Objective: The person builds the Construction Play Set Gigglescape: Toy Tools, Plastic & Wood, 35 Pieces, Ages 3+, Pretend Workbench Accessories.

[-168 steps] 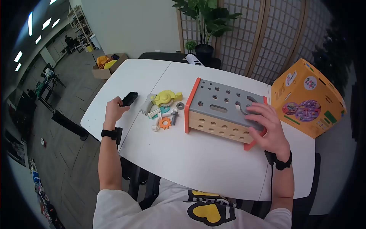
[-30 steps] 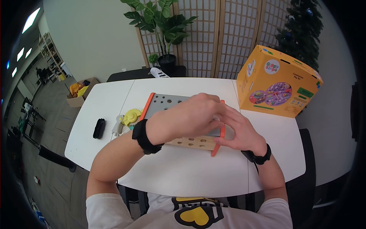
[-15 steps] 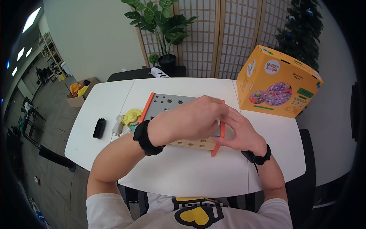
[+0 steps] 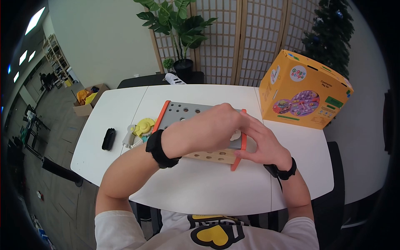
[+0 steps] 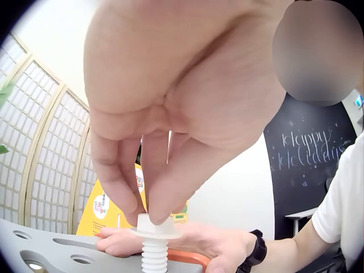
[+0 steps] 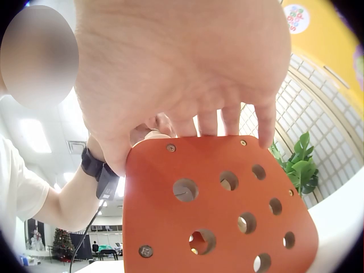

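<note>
Beneath left hand [image 4: 208, 129], pinching white screw [image 5: 154, 234]: peg box [image 4: 214, 156] on white counter [image 4: 208, 183], right hand [image 4: 264, 141] spread across; lattice screen [image 4: 260, 41], plant [image 4: 193, 38] beyond.

White table [image 4: 208, 185] holds bench [image 4: 181, 115], toy parts [image 4: 145, 126], box [image 4: 306, 93] (orange).

On the orange box [image 4: 306, 89], a round logo [image 4: 298, 73] is reading "Giggle" above "scape" or "scope", while the box's front right is carrying "Construction Play Set". On that front, a green label [image 4: 334, 101] is showing print too small to read. Right of the box, in the left wrist view, a blackboard [image 5: 307, 185] is bearing "Happy Holidays".
</note>
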The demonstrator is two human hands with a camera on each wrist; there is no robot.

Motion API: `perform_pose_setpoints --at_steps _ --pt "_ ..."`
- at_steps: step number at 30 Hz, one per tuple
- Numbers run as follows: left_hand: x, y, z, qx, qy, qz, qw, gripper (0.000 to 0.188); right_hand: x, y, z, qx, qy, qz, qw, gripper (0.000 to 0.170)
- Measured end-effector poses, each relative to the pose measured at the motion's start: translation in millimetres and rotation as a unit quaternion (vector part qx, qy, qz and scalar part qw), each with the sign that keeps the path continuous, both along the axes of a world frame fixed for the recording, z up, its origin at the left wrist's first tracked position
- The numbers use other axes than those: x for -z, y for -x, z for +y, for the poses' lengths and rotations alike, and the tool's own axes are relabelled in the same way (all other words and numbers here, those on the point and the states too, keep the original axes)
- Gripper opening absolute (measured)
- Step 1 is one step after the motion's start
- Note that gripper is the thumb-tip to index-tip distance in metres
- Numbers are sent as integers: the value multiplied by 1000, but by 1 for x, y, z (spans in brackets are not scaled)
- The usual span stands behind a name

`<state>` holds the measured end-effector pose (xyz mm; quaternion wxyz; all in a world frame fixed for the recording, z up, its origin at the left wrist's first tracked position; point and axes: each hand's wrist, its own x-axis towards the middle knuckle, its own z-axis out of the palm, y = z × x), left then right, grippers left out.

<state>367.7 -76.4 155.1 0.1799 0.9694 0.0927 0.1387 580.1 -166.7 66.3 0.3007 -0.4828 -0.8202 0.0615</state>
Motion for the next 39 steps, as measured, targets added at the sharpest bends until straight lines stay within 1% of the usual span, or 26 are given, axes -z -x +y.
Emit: perform_pose_setpoints --at_steps 1,4,7,10,13,16,19,22,25,28,31,34,37,39 --pt "-1 -1 0 -3 13 -2 1000 15 1 1 0 2 2 8 1000 64" --pt "-4 -2 -8 -61 -51 -18 997 14 2 1 0 2 -3 3 1000 64" --pt "-4 -6 -9 -99 -61 94 989 15 2 0 0 2 -10 -8 1000 65" --pt "6 -3 -2 -40 -47 40 997 16 1 0 -1 -2 -13 -10 1000 66" --pt "9 1 6 56 -37 -29 997 17 4 0 0 6 -12 3 1000 65" --pt "7 -2 -4 0 1 -41 999 18 2 2 -1 14 -1 5 1000 65" --pt "5 -7 -9 -98 -74 53 991 19 3 2 -1 9 -6 -1 1000 65" --pt "5 -8 -5 -83 -81 88 989 19 4 1 0 3 -10 0 1000 65" --pt "8 -3 3 13 -56 37 998 19 5 0 0 0 -12 1 1000 66" --pt "-1 0 -4 38 8 4 999 18 9 -2 0 9 -13 7 1000 66" --pt "8 -1 -4 20 15 -62 998 16 9 0 0 15 0 15 1000 67" --pt "3 -5 -9 -91 -96 26 991 15 4 0 0 5 -1 0 1000 67" --pt "0 -9 -8 -110 -88 133 981 16 2 2 0 2 0 -3 1000 66" --pt "7 -5 -1 -45 -70 80 993 18 2 2 0 2 0 1 1000 66"
